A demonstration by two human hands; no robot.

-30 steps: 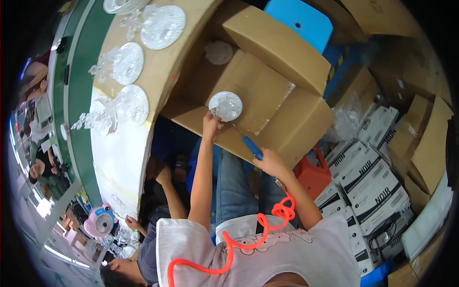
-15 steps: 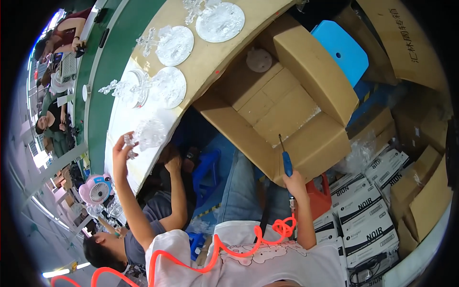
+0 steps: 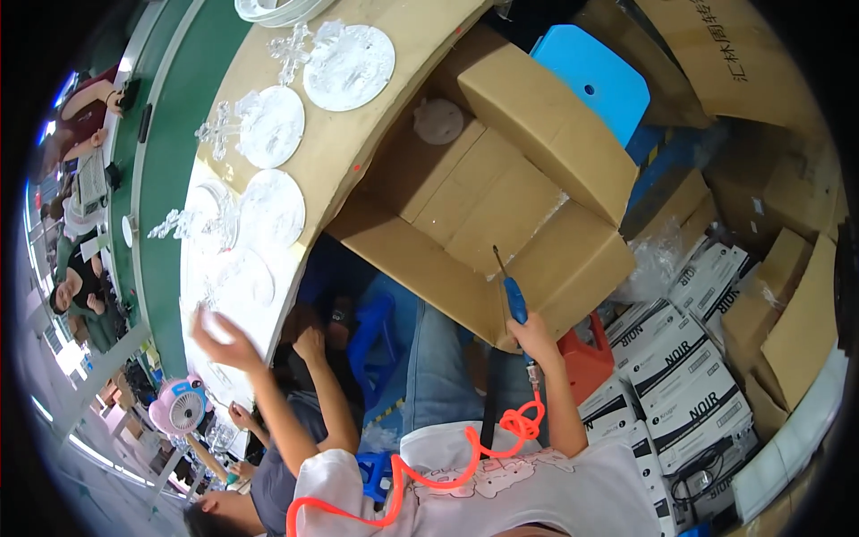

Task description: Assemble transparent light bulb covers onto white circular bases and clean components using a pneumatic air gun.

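My right hand [image 3: 537,338] is wrapped round a blue air screwdriver [image 3: 514,300], whose thin metal bit points up and away over the near corner of a cardboard box [image 3: 537,107]. From its rear end runs a coiled orange-red air hose [image 3: 429,481]. Over the white table edge, my left hand [image 3: 224,345] has its fingers apart and holds nothing. Just beyond it lies a clear plastic disc [image 3: 246,279], pale against the bright tabletop. Farther along the table lie several similar round clear pieces [image 3: 271,127], some with branching clear stems [image 3: 170,224].
A round pale piece [image 3: 438,122] lies inside the box. To the right are a blue stool top [image 3: 591,85], a red plastic stool [image 3: 586,362] and stacked printed cartons [image 3: 689,403]. Another person's arm [image 3: 327,385] is close beside my left arm. A pink fan [image 3: 182,407] stands beyond.
My left hand has let go of the clear disc, which now lies on the table, and has drawn back from it. The whole view has shifted; my right hand still holds the screwdriver.
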